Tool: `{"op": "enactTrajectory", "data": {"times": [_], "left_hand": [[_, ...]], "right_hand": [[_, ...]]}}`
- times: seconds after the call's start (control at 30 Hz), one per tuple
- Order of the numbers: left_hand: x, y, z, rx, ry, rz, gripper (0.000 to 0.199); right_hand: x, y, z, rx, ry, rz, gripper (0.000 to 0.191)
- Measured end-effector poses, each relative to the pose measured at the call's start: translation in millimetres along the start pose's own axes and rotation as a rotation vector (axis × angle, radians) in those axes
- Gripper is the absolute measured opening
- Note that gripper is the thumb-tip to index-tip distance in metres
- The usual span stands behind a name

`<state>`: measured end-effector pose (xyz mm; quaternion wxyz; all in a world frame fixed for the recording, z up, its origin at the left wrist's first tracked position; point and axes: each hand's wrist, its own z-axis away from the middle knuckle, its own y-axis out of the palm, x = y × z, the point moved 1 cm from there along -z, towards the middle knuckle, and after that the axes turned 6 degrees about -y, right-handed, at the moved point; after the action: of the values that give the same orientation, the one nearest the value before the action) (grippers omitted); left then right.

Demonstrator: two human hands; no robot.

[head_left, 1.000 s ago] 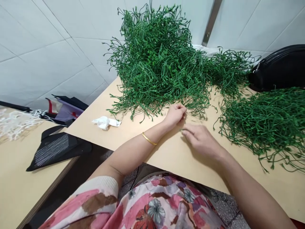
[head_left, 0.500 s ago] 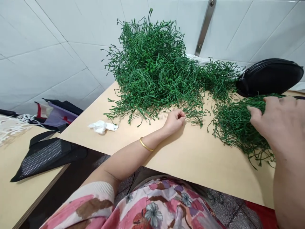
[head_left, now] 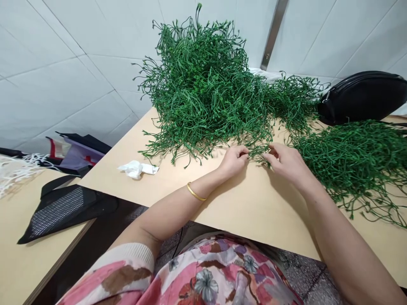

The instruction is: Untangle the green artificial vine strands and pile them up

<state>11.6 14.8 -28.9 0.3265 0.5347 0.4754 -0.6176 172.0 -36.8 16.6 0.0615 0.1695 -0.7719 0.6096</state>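
Observation:
Thin green stems with small bud-like tips, artificial-looking, lie tangled in a tall heap (head_left: 203, 89) on the light wooden table (head_left: 229, 199). At the heap's front edge my left hand (head_left: 234, 161) rests on the tabletop, thumb and fingers pinched on the ends of some stems. A few loose stems (head_left: 258, 151) stretch between my two hands. Facing it from the right, my right hand (head_left: 288, 165) has its thumb and forefinger parted at these loose stems. Behind my right arm spreads a second, flatter pile of the same stems (head_left: 356, 156).
A black bag (head_left: 365, 95) stands at the back right by the tiled wall. Crumpled white tissue (head_left: 135, 168) lies left of my left forearm. On a lower table at left are a black mesh item (head_left: 60, 207) and folded cloth or umbrellas (head_left: 79, 154).
My right hand has left the flatter pile on the right and come over to the loose stems beside my left hand. My left hand has stayed in place.

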Motion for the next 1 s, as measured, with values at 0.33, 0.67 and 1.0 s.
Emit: {"op": "enactTrajectory", "data": {"times": [0.33, 0.67, 1.0], "left_hand": [[-12.1, 0.0, 6.3, 0.184, -0.435, 0.528, 0.018], [-11.6, 1.1, 6.3, 0.120, -0.414, 0.659, 0.016], [-14.5, -4.9, 4.2, 0.119, -0.535, 0.840, 0.014]], "right_hand": [[0.5, 3.4, -22.7, -0.262, -0.218, -0.154, 0.037], [27.2, 17.7, 20.9, -0.304, -0.482, 0.272, 0.037], [23.4, 29.6, 23.1, -0.368, -0.332, 0.249, 0.017]]}}
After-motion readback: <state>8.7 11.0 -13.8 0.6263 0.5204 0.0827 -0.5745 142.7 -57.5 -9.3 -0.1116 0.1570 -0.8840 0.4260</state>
